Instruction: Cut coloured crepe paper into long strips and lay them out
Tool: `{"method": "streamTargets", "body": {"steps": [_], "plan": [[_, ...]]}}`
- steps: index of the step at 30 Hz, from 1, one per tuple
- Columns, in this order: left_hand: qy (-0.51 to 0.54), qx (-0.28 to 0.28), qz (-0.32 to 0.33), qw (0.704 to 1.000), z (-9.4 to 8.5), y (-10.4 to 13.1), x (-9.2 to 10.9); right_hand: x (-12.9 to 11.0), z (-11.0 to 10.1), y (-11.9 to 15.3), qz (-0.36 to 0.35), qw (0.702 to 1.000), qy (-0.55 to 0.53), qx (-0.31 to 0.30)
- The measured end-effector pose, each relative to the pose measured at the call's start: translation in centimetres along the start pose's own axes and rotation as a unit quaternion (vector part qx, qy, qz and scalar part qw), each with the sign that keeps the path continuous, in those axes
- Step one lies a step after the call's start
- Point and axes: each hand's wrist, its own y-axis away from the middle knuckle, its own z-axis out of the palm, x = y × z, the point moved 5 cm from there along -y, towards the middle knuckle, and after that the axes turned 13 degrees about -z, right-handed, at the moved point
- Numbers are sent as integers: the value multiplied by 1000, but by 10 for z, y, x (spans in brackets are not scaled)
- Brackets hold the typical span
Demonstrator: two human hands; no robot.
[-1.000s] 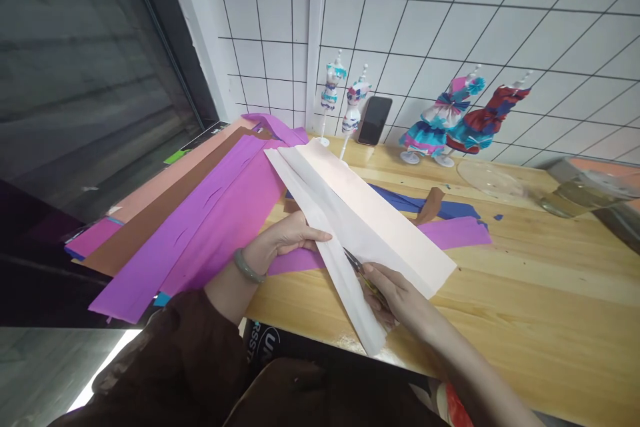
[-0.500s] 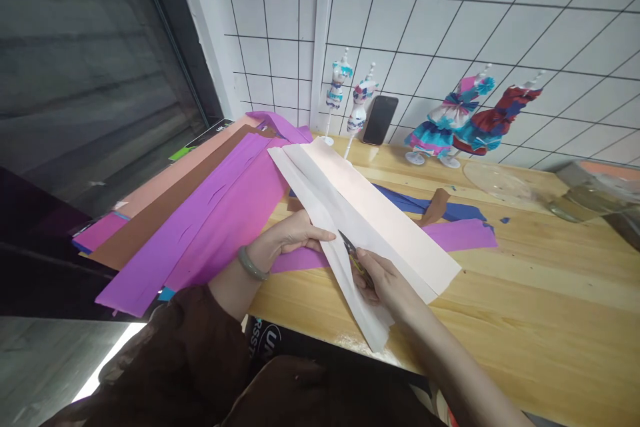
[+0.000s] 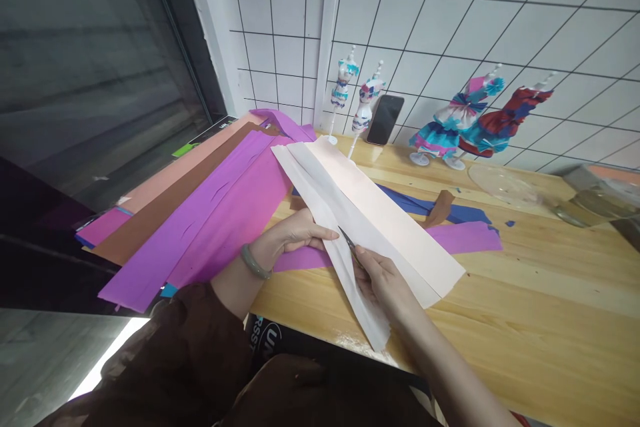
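The white paper [image 3: 356, 232] lies between the two hands, its long axis slanting from the far left, beside the coloured sheets [image 3: 200, 213], to the near right by the front edge of the counter [image 3: 530, 320]. The scissors [image 3: 346, 239] lie roughly along that same slant: their tips point away from the person and leftward, just beside the thumb of the left hand [image 3: 305, 233]. That hand is nearer the tips; the right hand [image 3: 384, 279] is at the handle end.

The left hand is nearly closed, pinching the paper's left edge with the thumb on top and the other fingers partly hidden beneath. The right hand is curled closed around the scissor handles, mostly hiding them, at the fold between the narrow left flap and the wider part. How far apart the blades stand cannot be told.

To the right of the flap, the wider white part runs alongside a pale pink sheet [image 3: 390, 213], beyond the right hand. A purple strip [image 3: 465, 238] shows on both sides of the paper, passing near the left hand's fingers.
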Motion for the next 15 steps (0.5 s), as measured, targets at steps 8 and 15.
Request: {"method": "streamTargets", "body": {"steps": [8,15], "plan": [[1,-3,-1,1000,0,0,0,-1,4,2,13,999,-43,14],[4,-8,2,1000,1,2,1,-6,5,3,31,997,-55,36]]}}
